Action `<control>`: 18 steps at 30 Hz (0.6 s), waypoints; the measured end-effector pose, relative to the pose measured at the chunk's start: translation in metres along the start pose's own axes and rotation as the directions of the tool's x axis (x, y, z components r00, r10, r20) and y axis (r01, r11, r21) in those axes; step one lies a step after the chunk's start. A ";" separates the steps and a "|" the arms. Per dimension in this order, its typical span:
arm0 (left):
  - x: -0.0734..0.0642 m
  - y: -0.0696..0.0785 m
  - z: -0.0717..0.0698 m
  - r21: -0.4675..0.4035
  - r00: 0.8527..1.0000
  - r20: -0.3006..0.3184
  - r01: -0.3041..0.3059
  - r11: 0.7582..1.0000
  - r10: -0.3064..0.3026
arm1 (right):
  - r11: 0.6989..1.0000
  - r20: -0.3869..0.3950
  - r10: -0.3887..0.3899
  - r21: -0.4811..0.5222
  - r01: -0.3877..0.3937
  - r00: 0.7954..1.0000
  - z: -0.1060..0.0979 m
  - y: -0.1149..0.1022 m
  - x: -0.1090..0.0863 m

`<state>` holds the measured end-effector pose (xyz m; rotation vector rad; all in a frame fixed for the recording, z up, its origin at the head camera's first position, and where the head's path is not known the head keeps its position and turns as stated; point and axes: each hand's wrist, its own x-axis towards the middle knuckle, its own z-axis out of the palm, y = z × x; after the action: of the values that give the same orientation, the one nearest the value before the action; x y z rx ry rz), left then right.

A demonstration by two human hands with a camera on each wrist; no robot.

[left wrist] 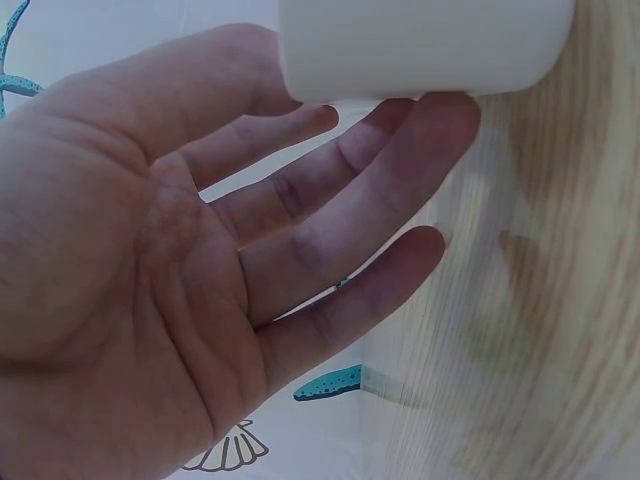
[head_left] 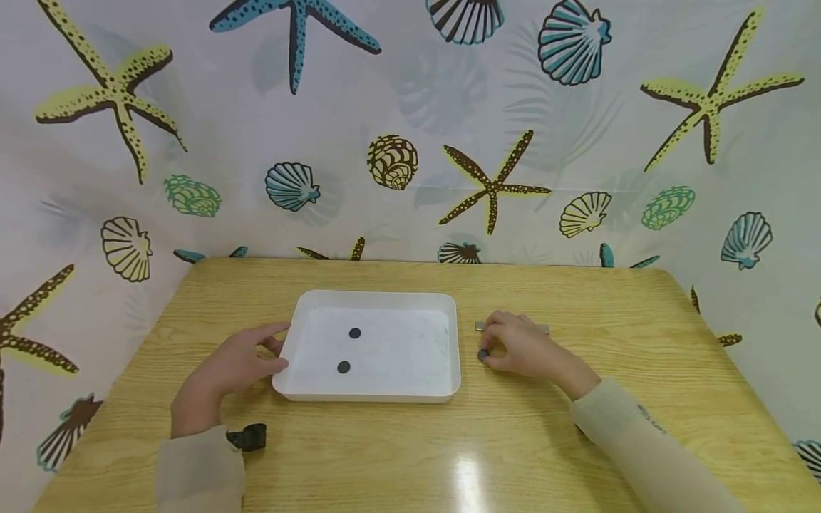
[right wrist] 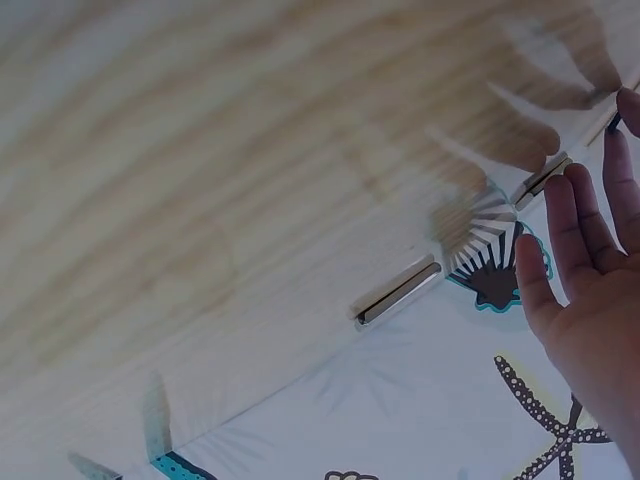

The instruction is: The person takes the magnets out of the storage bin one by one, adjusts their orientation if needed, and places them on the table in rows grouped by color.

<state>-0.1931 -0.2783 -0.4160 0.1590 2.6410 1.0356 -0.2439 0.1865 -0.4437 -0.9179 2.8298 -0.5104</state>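
My left hand (head_left: 240, 363) is at the left end of a shallow white tray (head_left: 365, 397), fingertips and thumb touching its outer wall. The left wrist view has those fingers (left wrist: 345, 215) extended, the tray's corner (left wrist: 430, 50) above them. Two small dark discs (head_left: 355, 333) lie inside the tray, one farther back than the other. Right of the tray, my right hand (head_left: 522, 345) pinches another small dark disc (head_left: 483, 354) between thumb and index finger, low over the table. In the right wrist view, this disc (right wrist: 614, 122) shows only as a dark edge.
Just beyond the right hand are two short silvery metal bars (head_left: 544, 329), partly covered by it; a gap between the bars (right wrist: 400, 291) shows in the right wrist view. The wood-grain table (head_left: 359, 456) ends at a cloth backdrop (head_left: 346, 128) printed with shells and starfish.
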 end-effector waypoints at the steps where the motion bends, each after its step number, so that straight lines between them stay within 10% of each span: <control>1: 0.000 0.000 0.000 -0.001 1.000 0.000 0.001 1.000 -0.001 | 1.000 0.001 0.000 -0.003 0.000 1.000 0.000 0.000 0.000; 18: 0.001 -0.002 0.000 0.013 1.000 -0.007 -0.007 1.000 0.007 | 1.000 -0.036 -0.013 0.019 0.014 0.999 -0.010 -0.007 0.002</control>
<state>-0.1940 -0.2792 -0.4179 0.1681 2.6560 1.0242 -0.2440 0.1826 -0.4316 -0.9339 2.8477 -0.5605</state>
